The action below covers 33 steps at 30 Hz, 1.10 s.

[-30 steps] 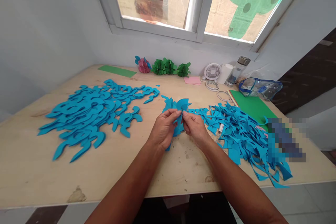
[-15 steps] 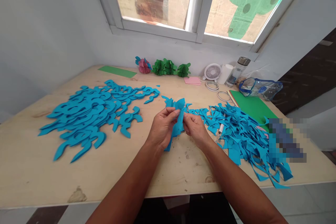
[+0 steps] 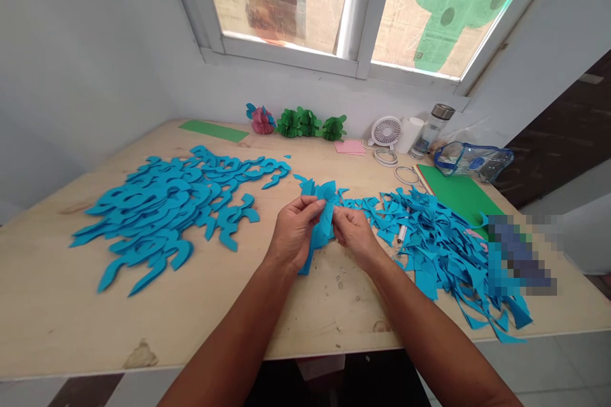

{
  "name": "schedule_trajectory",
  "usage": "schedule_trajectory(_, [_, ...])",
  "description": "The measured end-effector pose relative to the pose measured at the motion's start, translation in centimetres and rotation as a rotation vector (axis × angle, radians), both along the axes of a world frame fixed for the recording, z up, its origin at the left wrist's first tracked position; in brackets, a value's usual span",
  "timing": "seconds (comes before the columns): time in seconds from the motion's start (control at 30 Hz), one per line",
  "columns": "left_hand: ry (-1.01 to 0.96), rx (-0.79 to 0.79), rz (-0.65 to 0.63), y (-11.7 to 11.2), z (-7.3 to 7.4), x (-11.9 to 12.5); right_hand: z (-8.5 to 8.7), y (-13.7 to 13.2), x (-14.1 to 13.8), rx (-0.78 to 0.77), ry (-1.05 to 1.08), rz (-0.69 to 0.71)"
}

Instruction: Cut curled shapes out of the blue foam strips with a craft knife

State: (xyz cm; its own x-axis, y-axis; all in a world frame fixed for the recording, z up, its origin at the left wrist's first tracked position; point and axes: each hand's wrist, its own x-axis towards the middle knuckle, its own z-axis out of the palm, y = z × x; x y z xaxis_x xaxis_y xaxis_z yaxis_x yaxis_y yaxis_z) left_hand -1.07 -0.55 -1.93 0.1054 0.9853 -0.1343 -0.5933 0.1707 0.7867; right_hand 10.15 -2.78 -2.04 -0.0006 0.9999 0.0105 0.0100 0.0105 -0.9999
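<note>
Between my two hands, above the middle of the table, is a piece of blue paper (image 3: 325, 221) that looks folded. My left hand (image 3: 296, 229) is closed on its left side, thumb on top. My right hand (image 3: 356, 233) pinches its right edge with thumb and fingers; some fingertips are hidden. To the left lies a heap of curved blue paper cutouts (image 3: 167, 197). A pile of blue paper scraps (image 3: 439, 241) spreads on the right, with a white marker (image 3: 402, 231) among them.
Along the wall stand green paper figures (image 3: 305, 122), a pink one (image 3: 262, 121), a small fan (image 3: 386, 131) and a water bottle (image 3: 432, 130). Rolls of tape (image 3: 386, 156), a clear pouch (image 3: 472, 161) and green sheets (image 3: 458, 194) lie at the right. A green strip (image 3: 214, 130) is back left.
My hands stay in nearly the same place, still on the blue paper. The paper between them has shifted very slightly.
</note>
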Motion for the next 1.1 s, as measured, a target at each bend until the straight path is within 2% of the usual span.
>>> schedule_trajectory(0.3, [-0.022,0.01,-0.018,-0.07,-0.07,0.15,-0.86,-0.06,-0.47,0.026,0.015,-0.038])
schedule_trajectory(0.53, [-0.017,-0.001,0.04,0.09,0.09,-0.14,-0.36,-0.22,-0.55,-0.037,0.125,-0.034])
schedule_trajectory(0.7, [-0.008,-0.017,0.02,0.22,-0.05,-0.19,-0.37,0.26,-0.05,-0.033,0.217,-0.19])
schedule_trajectory(0.87, [0.105,0.002,-0.049,-0.07,-0.15,0.15,-0.26,0.39,0.16,-0.041,0.318,-0.26])
schedule_trajectory(1.1, [0.238,0.025,-0.028,-0.17,-0.2,0.13,-0.27,0.38,0.02,-0.021,0.362,-0.299])
